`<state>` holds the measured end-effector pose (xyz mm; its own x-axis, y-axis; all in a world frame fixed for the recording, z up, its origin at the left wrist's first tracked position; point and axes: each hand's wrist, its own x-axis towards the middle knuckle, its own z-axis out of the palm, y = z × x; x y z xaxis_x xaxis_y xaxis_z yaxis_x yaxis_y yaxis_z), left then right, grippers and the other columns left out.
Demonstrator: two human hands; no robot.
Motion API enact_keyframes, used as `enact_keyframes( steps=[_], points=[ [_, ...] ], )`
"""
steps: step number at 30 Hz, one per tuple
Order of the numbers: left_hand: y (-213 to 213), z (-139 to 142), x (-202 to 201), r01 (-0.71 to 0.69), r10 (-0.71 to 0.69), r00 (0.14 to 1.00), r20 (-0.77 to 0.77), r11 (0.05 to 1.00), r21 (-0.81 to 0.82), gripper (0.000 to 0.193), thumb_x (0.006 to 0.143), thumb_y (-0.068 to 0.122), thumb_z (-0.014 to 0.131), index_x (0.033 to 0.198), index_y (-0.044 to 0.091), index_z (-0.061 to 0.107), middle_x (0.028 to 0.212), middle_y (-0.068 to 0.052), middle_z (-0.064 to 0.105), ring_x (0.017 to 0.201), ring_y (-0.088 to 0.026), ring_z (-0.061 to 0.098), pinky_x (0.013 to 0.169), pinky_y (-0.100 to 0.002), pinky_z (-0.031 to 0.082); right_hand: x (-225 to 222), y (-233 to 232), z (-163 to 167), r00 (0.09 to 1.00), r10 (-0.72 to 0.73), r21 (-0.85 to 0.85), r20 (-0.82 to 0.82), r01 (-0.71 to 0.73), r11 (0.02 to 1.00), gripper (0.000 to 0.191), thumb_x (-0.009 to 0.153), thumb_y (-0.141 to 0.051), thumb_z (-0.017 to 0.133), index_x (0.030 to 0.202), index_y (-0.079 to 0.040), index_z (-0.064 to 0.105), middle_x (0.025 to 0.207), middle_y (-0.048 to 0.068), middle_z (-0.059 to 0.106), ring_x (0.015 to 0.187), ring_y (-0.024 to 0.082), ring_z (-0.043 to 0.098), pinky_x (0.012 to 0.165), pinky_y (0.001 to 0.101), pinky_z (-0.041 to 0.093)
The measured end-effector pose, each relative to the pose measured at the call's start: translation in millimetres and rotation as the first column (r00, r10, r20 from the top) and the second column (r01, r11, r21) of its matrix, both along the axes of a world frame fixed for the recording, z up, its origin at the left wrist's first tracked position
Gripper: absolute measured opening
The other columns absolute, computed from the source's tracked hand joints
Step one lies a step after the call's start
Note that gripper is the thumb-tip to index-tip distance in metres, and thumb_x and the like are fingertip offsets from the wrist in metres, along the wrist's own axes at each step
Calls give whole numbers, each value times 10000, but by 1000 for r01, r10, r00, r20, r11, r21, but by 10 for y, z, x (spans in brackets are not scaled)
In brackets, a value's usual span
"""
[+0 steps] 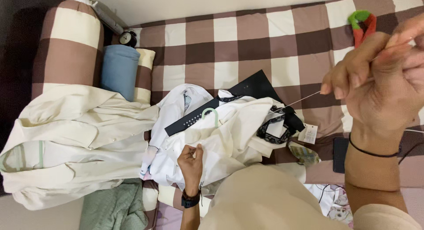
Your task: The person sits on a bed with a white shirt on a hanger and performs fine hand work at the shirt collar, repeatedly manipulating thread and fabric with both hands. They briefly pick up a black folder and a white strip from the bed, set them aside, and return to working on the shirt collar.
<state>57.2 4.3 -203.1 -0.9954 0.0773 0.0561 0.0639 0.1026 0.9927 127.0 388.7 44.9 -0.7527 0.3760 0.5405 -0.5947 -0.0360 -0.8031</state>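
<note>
The left hand (191, 161) pinches the cream cotton garment (229, 133) on the brown-and-white checked bedsheet (265, 40), while the right hand (380, 75) with closed fingers pulls a thin white thread (300, 99) taut, which may snap or pucker the cloth if pulled harder.
</note>
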Motion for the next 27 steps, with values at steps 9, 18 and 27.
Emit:
enact_keyframes(
  steps=[9,18,27],
  points=[
    [60,214,118,-7,-6,991,133,995,100,343,941,-54,649,1225,125,575,793,-15,677,616,-48,448,568,-184,300,184,174,-93,950,-312,222,-21,309,925,228,1229,-202,549,1156,-19,434,801,131,602,671,219,670,610,330,585],
    [572,108,-29,202,-251,967,-52,872,-446,120,891,-13,754,1010,-25,761,887,-61,779,808,-91,696,779,-217,547,83,1261,-833,929,-280,74,242,270,960,160,1235,-93,561,1106,-31,492,766,128,622,671,193,676,613,342,614],
    [195,676,-653,3,22,998,-63,928,372,53,1029,31,703,1060,31,660,1037,-45,697,944,-123,666,895,-255,564,17,1405,-1827,778,-44,-116,627,148,982,61,1073,-112,546,1068,-55,526,776,148,697,693,236,756,561,335,615]
  ],
)
